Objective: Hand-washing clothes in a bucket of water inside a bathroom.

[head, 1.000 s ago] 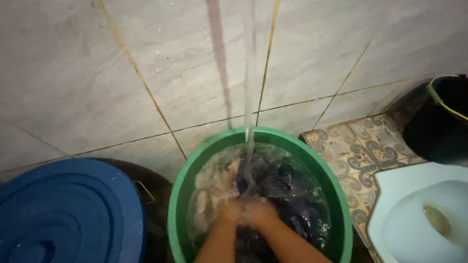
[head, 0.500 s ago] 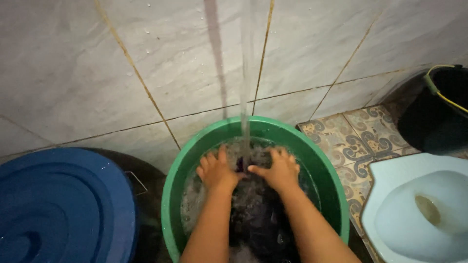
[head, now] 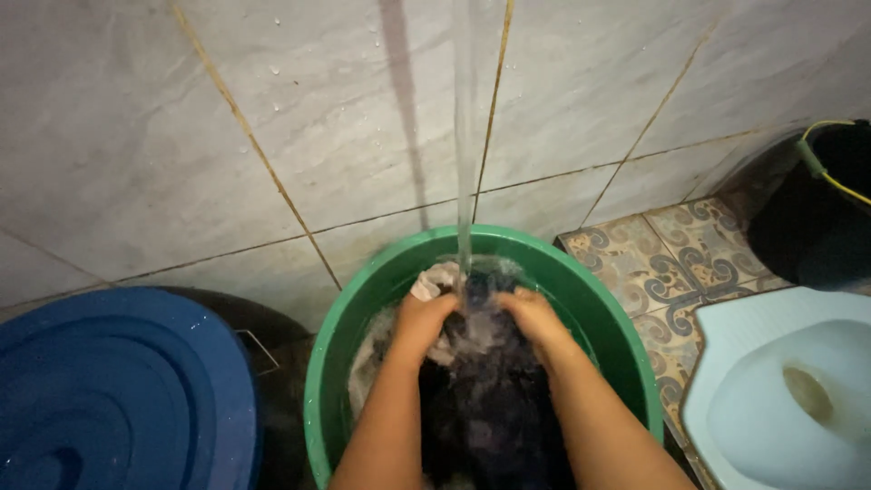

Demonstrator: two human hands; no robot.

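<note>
Head view: both bare hands are plunged into a green basin point(head: 349, 363) that stands on the floor against a pale tiled wall point(head: 272, 118)
Cloth, where: a dark wet cloth point(head: 485, 408) lies in the basin, heaped up between the forearms and reaching to the near rim; a paler bit of cloth point(head: 434, 281) pokes out at the far side, just beside the falling water
Left hand: the left hand point(head: 419, 319) is curled over the bundle, fingers bent down into the fabric and gripping a fold of it
Right hand: the right hand point(head: 531, 313) is curled the same way on the other side, knuckles up, fingers closed into the cloth; the two hands are near each other, with the stream landing between them
Water: a thin stream of water point(head: 464, 145) drops straight from above onto the cloth between the hands; its source is out of view
How it will handle: soaked fabric like this is likely heavy and limp, with no stiffness, and it should sag and drip when lifted; it may be a little slick if soapy, though no clear foam can be made out
Where to hold: best gathered in full handfuls at the bunched middle, not by a loose edge
Looks: nearly black with a faint bluish sheen, wrinkled and glistening
Around: a blue round lid point(head: 118, 399) at left, a pale blue squat toilet point(head: 789, 390) at right, a black bucket point(head: 817, 218) on patterned floor tiles point(head: 653, 263)
</note>
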